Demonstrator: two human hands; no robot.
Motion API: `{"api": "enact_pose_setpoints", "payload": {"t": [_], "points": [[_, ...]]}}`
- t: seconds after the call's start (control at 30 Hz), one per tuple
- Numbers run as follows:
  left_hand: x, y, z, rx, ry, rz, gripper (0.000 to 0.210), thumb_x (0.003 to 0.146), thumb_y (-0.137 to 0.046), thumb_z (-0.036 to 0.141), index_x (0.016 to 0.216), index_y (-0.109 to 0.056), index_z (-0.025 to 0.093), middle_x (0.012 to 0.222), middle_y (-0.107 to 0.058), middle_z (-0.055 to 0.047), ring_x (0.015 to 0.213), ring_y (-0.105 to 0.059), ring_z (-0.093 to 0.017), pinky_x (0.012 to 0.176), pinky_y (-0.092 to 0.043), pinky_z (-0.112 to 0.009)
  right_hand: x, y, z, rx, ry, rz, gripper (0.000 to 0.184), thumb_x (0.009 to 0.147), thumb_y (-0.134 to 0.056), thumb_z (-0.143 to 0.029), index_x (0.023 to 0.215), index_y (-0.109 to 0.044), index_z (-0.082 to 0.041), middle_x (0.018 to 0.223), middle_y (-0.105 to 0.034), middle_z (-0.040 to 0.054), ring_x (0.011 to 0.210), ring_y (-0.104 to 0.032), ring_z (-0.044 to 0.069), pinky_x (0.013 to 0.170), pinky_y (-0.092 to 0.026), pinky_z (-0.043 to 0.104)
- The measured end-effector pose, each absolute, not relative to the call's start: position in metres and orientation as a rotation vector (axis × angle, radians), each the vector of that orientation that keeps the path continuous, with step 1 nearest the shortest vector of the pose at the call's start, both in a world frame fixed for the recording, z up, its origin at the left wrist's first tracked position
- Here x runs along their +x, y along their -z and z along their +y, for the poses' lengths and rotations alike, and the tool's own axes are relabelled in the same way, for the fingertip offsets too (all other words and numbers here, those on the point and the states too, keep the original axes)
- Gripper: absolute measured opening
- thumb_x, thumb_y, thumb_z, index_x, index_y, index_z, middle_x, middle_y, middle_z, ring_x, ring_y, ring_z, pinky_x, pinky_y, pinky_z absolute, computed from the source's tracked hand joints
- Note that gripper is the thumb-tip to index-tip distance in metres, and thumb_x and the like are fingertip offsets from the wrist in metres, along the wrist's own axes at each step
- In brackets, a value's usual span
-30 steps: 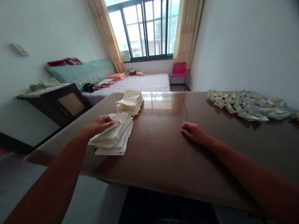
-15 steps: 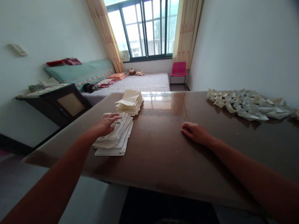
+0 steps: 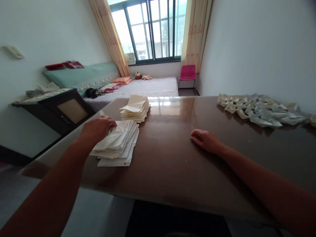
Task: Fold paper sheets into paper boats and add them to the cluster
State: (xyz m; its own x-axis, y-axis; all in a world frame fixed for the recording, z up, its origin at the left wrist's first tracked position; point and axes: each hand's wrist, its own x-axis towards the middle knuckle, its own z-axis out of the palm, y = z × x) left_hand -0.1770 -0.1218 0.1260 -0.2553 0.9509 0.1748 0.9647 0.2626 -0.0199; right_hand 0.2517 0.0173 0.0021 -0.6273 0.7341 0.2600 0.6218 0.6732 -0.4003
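Observation:
My left hand (image 3: 98, 129) is over the left part of a stack of white printed paper sheets (image 3: 118, 144). Its fingers are curled together on the top sheet, which looks creased and raised there; a pale paper edge shows behind the knuckles. Just beyond lies a second stack of cream-coloured sheets (image 3: 135, 110), apart from the hand. My right hand (image 3: 204, 140) rests on the brown table, its fingers loosely curled in with nothing visible in them. Many folded paper boats (image 3: 259, 110) sit grouped at the far right of the table.
The glossy brown table (image 3: 168, 177) spans the front, with its near edge close to me. Left of it stands a dark cabinet (image 3: 66, 112). Beyond are a bed (image 3: 153, 86), a pink chair (image 3: 187, 73) and a window (image 3: 153, 33) with curtains.
My left hand has moved left across the white stack, its spread fingers now closed on the top sheet. My right hand stays where it was. The view has shifted slightly.

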Motion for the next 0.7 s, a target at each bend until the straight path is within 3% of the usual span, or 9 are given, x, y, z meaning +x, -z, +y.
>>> {"api": "enact_pose_setpoints", "payload": {"t": [0.1,0.23,0.37,0.5,0.6,0.7], "points": [[-0.147,-0.153,-0.13,-1.717,0.126,-2.177,0.034,0.091,-0.04,0.032,0.103,-0.069,0.022,0.11,-0.066,-0.007,0.1,-0.059,-0.029,0.09,-0.042,-0.044,0.252,-0.003,0.016,-1.053,-0.381,-2.485,0.018,0.086,-0.05,-0.036,0.086,-0.061,-0.022,0.074,-0.064,0.0007,0.063,-0.055,0.014,0.057,-0.035,0.025],[-0.092,-0.16,-0.121,-2.056,0.806,-1.844,0.03,0.09,-0.045,0.038,0.1,-0.067,0.02,0.11,-0.067,-0.003,0.104,-0.06,-0.02,0.095,-0.043,-0.032,0.248,-0.007,0.014,-1.024,-0.438,-2.405,0.02,0.087,-0.049,-0.036,0.091,-0.063,-0.022,0.081,-0.066,0.0017,0.066,-0.056,0.014,0.062,-0.04,0.026],[-0.036,-0.117,-0.085,-2.437,1.593,-1.773,0.017,0.081,-0.057,0.032,0.088,-0.064,0.018,0.101,-0.069,-0.005,0.101,-0.062,-0.02,0.09,-0.048,-0.031,0.238,-0.013,0.016,-0.996,-0.675,-2.208,0.028,0.088,-0.049,-0.038,0.106,-0.06,-0.02,0.091,-0.066,0.005,0.069,-0.058,0.015,0.068,-0.046,0.028],[-0.001,-0.054,-0.047,-2.589,2.236,-1.917,0.02,0.07,-0.068,0.032,0.081,-0.06,0.017,0.095,-0.069,-0.007,0.089,-0.064,-0.019,0.084,-0.051,-0.033,0.233,-0.018,0.03,-1.078,-0.978,-2.115,0.032,0.087,-0.047,-0.031,0.116,-0.055,-0.021,0.107,-0.066,0.0068,0.08,-0.061,0.016,0.068,-0.049,0.027],[0.007,-0.021,-0.03,-2.445,2.423,-2.176,0.015,0.07,-0.064,0.031,0.071,-0.059,0.016,0.088,-0.068,-0.005,0.085,-0.063,-0.017,0.081,-0.051,-0.031,0.234,-0.024,0.042,-1.278,-1.262,-1.887,0.032,0.09,-0.038,-0.028,0.117,-0.053,-0.02,0.096,-0.067,0.0073,0.077,-0.061,0.016,0.063,-0.049,0.026],[0.006,-0.009,-0.025,-2.488,2.317,-2.245,0.019,0.074,-0.059,0.035,0.075,-0.062,0.016,0.082,-0.066,-0.005,0.08,-0.062,-0.016,0.076,-0.051,-0.03,0.232,-0.028,0.049,-1.302,-1.398,-1.779,0.037,0.091,-0.041,-0.035,0.123,-0.049,-0.019,0.09,-0.067,0.0073,0.068,-0.06,0.015,0.057,-0.048,0.025]]}}
